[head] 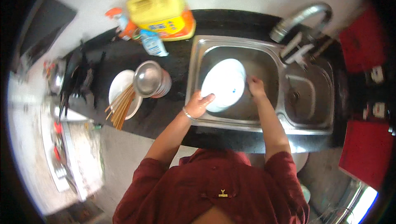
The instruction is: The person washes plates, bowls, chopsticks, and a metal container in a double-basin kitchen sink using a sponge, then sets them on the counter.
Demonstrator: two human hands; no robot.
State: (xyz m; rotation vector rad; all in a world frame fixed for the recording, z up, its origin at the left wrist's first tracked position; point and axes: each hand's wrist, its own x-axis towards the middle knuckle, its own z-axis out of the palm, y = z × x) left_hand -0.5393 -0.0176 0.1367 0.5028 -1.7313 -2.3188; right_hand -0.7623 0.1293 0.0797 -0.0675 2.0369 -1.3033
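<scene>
My left hand [199, 103] grips the lower left rim of a white plate [224, 84], thumb on its face. The plate is tilted over the large basin [263, 106] of a stainless steel sink and bears a small blue mark. My right hand [256, 87] is at the plate's right edge with its fingers curled. Its fingertips are partly hidden, so whether it holds anything or touches the plate cannot be made out.
A faucet [301, 19] arches behind the small basin [298, 97]. Left of the sink, metal bowls [149, 78] stand beside a white dish [119, 80] with wooden chopsticks [122, 108] across it. Behind are a yellow jug [157, 5], a spray bottle [125, 27] and a blue-white packet [153, 43].
</scene>
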